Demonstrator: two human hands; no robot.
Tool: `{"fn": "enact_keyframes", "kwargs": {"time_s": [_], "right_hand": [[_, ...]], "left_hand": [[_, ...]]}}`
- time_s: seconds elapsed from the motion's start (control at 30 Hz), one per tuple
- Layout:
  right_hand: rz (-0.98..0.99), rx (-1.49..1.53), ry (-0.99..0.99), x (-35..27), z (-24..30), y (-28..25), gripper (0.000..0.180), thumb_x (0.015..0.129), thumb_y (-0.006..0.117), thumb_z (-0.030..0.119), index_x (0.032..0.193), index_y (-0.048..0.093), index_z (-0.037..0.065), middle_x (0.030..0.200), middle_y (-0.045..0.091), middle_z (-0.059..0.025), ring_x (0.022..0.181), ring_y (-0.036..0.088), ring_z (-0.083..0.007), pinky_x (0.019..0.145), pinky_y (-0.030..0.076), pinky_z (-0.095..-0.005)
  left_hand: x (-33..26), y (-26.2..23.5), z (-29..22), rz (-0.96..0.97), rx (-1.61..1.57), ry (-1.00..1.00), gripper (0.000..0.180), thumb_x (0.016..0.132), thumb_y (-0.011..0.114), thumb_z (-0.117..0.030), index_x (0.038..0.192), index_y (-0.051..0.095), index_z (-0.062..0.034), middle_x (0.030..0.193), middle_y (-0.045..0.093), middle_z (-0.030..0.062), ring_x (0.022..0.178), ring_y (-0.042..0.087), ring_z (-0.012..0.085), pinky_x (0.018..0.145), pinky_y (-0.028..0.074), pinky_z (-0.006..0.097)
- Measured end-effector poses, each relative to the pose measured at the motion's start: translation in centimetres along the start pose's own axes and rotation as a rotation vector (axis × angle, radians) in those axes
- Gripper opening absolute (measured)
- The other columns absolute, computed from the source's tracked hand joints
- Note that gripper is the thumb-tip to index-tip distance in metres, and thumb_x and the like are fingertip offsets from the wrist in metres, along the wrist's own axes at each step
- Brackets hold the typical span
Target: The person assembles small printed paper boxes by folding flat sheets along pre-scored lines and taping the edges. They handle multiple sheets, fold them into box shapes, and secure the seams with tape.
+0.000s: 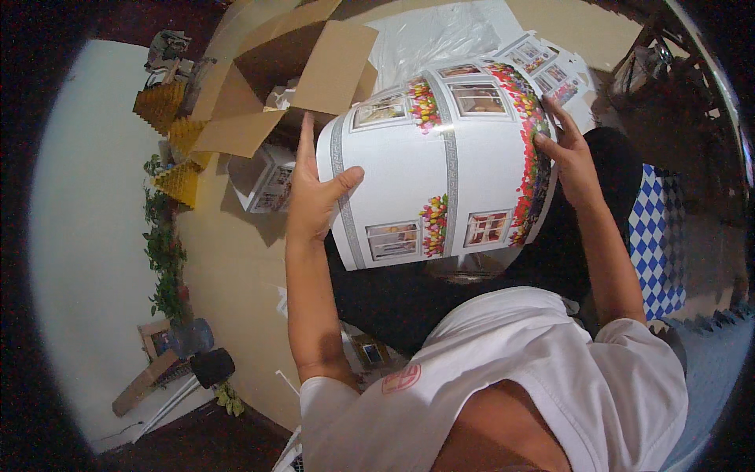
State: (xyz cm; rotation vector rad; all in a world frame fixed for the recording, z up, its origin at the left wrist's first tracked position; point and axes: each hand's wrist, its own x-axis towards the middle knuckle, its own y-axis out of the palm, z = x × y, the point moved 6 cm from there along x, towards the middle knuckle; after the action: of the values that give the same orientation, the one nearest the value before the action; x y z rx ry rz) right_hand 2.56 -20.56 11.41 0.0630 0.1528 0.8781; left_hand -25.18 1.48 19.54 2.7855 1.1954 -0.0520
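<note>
A large printed sheet (401,169), white and glossy, bows upward between my hands above my lap. Its print has windows, tulips, grey patterned bands and a strip of red flowers along the right side. My left hand (318,185) grips the left edge, thumb on the printed face and fingers stretched along the rim. At the upper right edge, my right hand (570,149) pinches the sheet between thumb and fingers. The sheet's underside is hidden.
An open cardboard box (267,86) stands beyond my left hand, with a printed white piece (271,181) beside it. Clear plastic wrap (432,39) and more printed sheets (543,67) lie at the back. Blue-and-white checked cloth (657,244) is at the right; leafy plants (165,259) line the left wall.
</note>
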Motion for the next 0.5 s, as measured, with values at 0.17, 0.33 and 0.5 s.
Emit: {"fn": "enact_keyframes", "kwargs": {"time_s": [0.17, 0.33, 0.5], "right_hand": [[-0.181, -1.094, -0.360, -0.5, 4.7, 0.8, 0.058, 0.083, 0.070, 0.024, 0.135, 0.048, 0.012, 0.145, 0.037, -0.0194, 0.134, 0.035, -0.0330, 0.109, 0.029, -0.0421], [0.299, -0.985, -0.630, 0.6, 9.6, 9.0, 0.071, 0.080, 0.067, 0.046, 0.136, 0.046, 0.009, 0.143, 0.038, -0.0217, 0.136, 0.030, -0.0360, 0.112, 0.022, -0.0456], [0.676, -0.779, -0.359, 1.3, 6.6, 11.6, 0.090, 0.075, 0.063, 0.063, 0.139, 0.040, 0.004, 0.139, 0.042, -0.0217, 0.131, 0.038, -0.0331, 0.108, 0.029, -0.0405]], "left_hand": [[0.3, 0.9, -2.6, 0.088, 0.092, 0.105, 0.084, 0.068, 0.078, 0.000, 0.141, 0.037, -0.0030, 0.130, 0.052, 0.0135, 0.115, 0.053, 0.0204, 0.097, 0.042, 0.031], [0.2, 2.8, -4.7, 0.142, 0.100, 0.066, 0.074, 0.069, 0.078, -0.001, 0.135, 0.045, -0.0032, 0.126, 0.055, 0.0103, 0.112, 0.054, 0.0174, 0.096, 0.043, 0.030], [-0.6, 4.2, -5.2, 0.027, 0.279, 0.140, 0.068, 0.065, 0.081, -0.005, 0.126, 0.052, -0.0034, 0.126, 0.056, 0.0085, 0.112, 0.055, 0.0185, 0.095, 0.045, 0.031]]}}
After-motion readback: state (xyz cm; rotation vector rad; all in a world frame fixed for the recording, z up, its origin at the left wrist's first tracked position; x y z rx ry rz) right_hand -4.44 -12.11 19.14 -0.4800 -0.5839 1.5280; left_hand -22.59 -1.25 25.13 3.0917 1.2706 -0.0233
